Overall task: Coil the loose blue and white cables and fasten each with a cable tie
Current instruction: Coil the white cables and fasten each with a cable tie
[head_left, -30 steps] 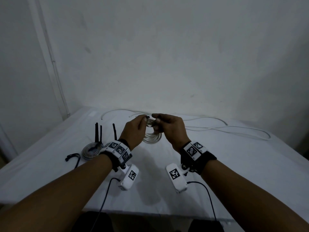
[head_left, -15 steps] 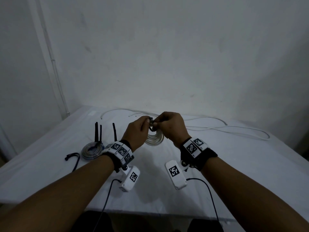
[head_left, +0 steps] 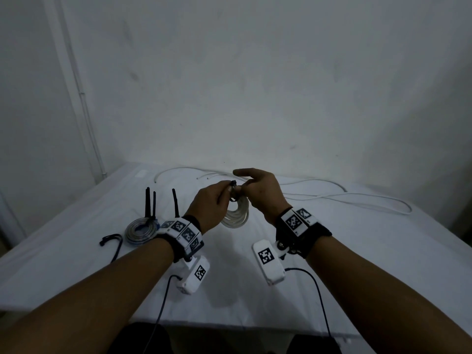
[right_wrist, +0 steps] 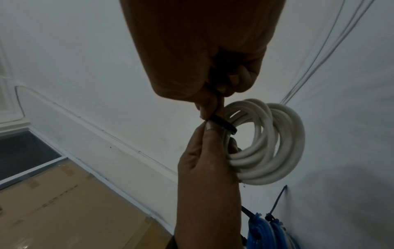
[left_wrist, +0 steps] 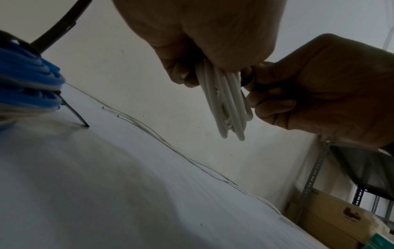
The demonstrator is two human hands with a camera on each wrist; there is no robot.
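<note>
Both hands meet above the table over a coiled white cable [head_left: 236, 213]. My left hand [head_left: 228, 194] grips the top of the coil, which hangs below it as several loops [left_wrist: 226, 104]. A black cable tie [right_wrist: 221, 124] wraps the bundle where the hands touch. My right hand [head_left: 242, 189] pinches the tie's strap between thumb and curled fingers, and its index finger [head_left: 237, 172] points left. The left thumb [right_wrist: 211, 133] presses against the tie. The blue cable [head_left: 140, 227] lies coiled on the table at the left, with black tie tails [head_left: 149, 203] standing up from it.
A loose black cable tie [head_left: 112, 241] lies left of the blue coil. Thin white cable [head_left: 344, 198] trails along the far side of the white table [head_left: 357, 251], near the wall. Cardboard boxes [left_wrist: 332, 224] and metal shelving stand beyond the table's edge.
The right index finger has straightened out over the left hand. Both hands stay joined at the top of the white coil, in almost the same place.
</note>
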